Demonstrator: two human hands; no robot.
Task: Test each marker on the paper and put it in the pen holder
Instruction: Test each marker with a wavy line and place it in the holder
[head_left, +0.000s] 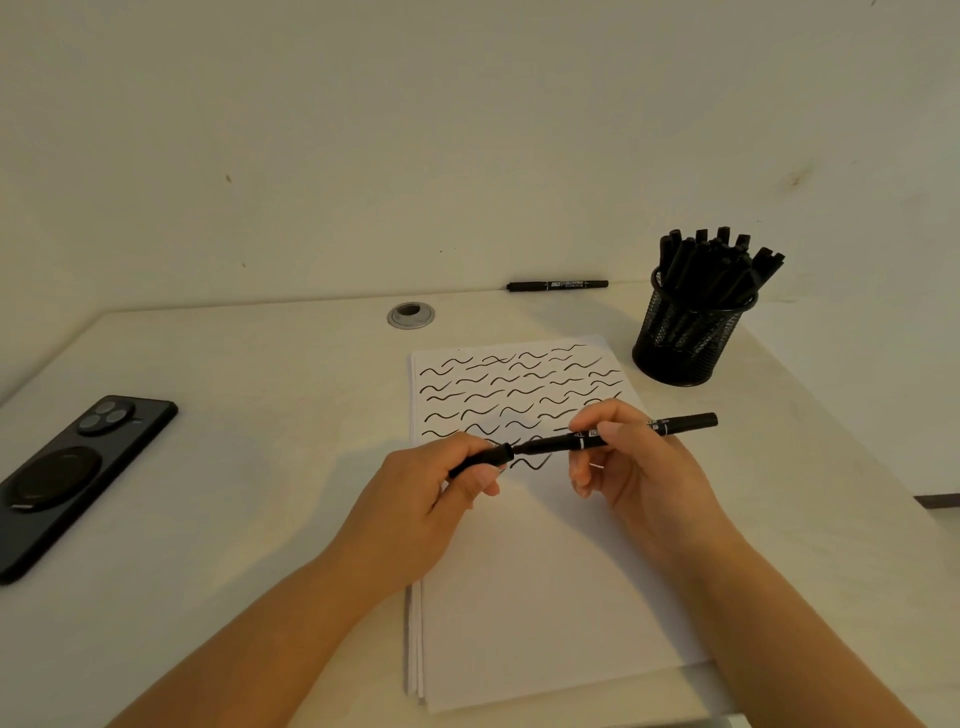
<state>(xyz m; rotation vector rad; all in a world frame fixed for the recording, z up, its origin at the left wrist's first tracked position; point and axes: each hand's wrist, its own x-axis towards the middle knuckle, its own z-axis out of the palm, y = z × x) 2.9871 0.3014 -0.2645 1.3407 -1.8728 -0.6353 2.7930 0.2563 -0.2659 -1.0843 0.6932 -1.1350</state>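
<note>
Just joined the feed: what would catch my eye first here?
Both hands at centre: the left hand holds a cap at the tip of a marker gripped by the right hand, above a paper covered in black squiggles. At back right, a mesh holder is packed with markers.

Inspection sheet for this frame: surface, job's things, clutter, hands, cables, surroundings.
Surface: pale desk with a grommet hole.
Job's things: paper covered in squiggles; mesh pen holder full of markers; loose marker at the back edge.
Clutter: phone, face down.
Hands: left hand grips the cap; right hand pinches the held marker, its tip at the cap.
Cables: nothing seen.
Surroundings: bare wall.
</note>
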